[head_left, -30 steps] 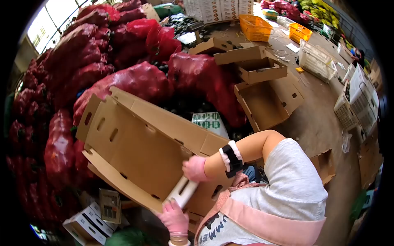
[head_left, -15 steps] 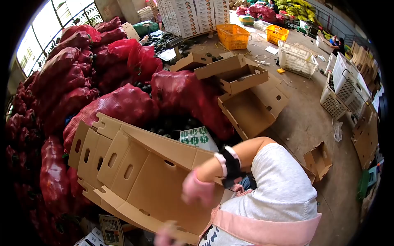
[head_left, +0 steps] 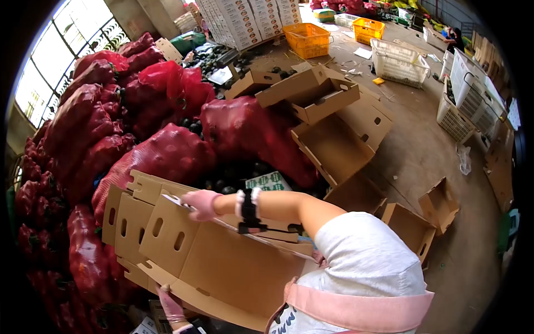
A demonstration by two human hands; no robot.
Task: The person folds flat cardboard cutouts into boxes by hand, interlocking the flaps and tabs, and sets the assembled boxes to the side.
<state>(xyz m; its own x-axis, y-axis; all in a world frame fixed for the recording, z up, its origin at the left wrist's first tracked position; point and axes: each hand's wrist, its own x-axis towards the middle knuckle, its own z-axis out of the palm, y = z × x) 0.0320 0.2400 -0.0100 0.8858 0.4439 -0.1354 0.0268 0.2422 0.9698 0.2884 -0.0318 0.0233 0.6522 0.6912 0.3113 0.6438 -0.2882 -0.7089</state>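
ok so my left hand (head_left: 171,307) plus right hand (head_left: 202,205) makes two on this cardboard (head_left: 239,273), then one green-printed package (head_left: 268,181) just past it, two orange crates (head_left: 307,40) well beyond it, one clear plastic bag (head_left: 463,158) off to its right, and more red sacks (head_left: 158,156) past it than I can count

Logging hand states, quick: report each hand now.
Left hand: against the near side of the cardboard box; grip can't be told.
Right hand: closed on the box's far edge.
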